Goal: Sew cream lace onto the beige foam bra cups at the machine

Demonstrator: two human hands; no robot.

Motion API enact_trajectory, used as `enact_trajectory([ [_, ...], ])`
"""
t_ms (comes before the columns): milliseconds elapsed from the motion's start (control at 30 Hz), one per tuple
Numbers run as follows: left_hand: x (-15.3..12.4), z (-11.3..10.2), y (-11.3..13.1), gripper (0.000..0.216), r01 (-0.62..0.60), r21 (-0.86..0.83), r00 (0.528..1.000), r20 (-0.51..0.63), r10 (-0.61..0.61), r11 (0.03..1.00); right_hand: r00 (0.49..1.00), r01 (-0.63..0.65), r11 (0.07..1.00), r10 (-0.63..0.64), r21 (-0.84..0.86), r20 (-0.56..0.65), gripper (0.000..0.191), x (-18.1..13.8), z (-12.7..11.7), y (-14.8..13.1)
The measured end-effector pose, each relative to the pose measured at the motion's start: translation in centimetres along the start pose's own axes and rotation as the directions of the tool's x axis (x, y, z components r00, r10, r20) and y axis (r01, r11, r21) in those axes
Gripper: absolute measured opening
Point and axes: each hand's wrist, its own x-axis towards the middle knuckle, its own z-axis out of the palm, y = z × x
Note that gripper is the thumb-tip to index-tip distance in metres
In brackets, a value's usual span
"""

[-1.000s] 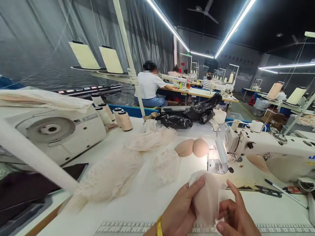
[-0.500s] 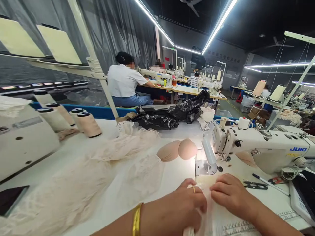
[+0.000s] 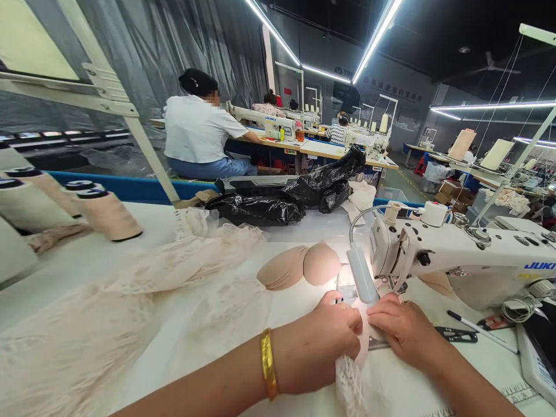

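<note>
My left hand, with a gold bracelet on the wrist, is closed on a pale pink fabric piece. Cream lace trim hangs below its fingers. On the other side of that piece, my right hand pinches its edge, fingers together. Both hands are at the needle area of a white JUKI sewing machine, just under a lit lamp. The needle itself is hidden. Two joined beige bra cups lie left of the machine bed.
Cream lace fabric spreads over the left of the table. Thread cones and a black plastic bag stand behind. Thread snips, a pen and a ruler lie right. A co-worker sits ahead.
Both hands have moved forward to the needle area, bringing the pale pink fabric under the lamp. Lace now shows below my left hand. The view has shifted a little to the right.
</note>
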Motion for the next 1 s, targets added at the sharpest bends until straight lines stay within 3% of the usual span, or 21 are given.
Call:
enact_trajectory([
  [200, 0.1, 0.1, 0.1, 0.017, -0.002, 0.046, 1.000, -0.024, 0.003, 0.999, 0.996, -0.054, 0.996, 0.058, -0.072, 0.061, 0.033, -0.2, 0.4, 0.5],
  [700, -0.1, 0.4, -0.1, 0.017, 0.003, -0.007, 0.999, -0.035, -0.003, 1.000, 0.998, -0.056, 0.995, 0.059, -0.078, 0.037, 0.036, -0.2, 0.2, 0.3],
  [1000, 0.2, 0.5, -0.9, 0.017, -0.027, 0.007, 0.996, -0.089, 0.027, 1.000, 0.989, -0.126, 0.990, 0.131, -0.069, 0.072, 0.042, -0.4, 0.3, 0.5],
])
